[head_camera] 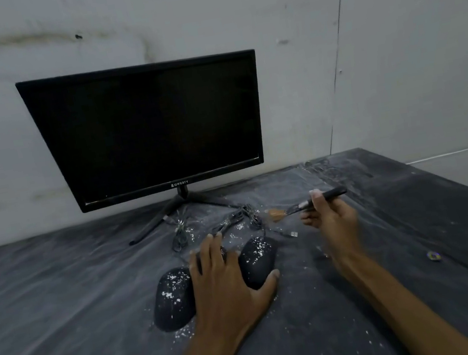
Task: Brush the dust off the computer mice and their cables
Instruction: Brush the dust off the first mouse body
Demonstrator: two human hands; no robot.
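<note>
Three black computer mice lie side by side on the dark table [61, 299], speckled with white dust. The left mouse [174, 299] and the right mouse [257, 258] show plainly. My left hand [229, 283] lies flat over the middle mouse [223, 251], fingers straight, thumb against the right mouse. Their tangled cables [233, 219] lie behind the mice, with a USB plug [293, 234] at the right. My right hand [330, 217] grips a black-handled brush [302, 204], its tan bristles above the cables.
A black monitor [150, 126] on a thin stand [183, 204] stands at the back against a grey wall. White dust streaks the table. A small ring-like object [434, 256] lies at the right. The table's right edge runs diagonally.
</note>
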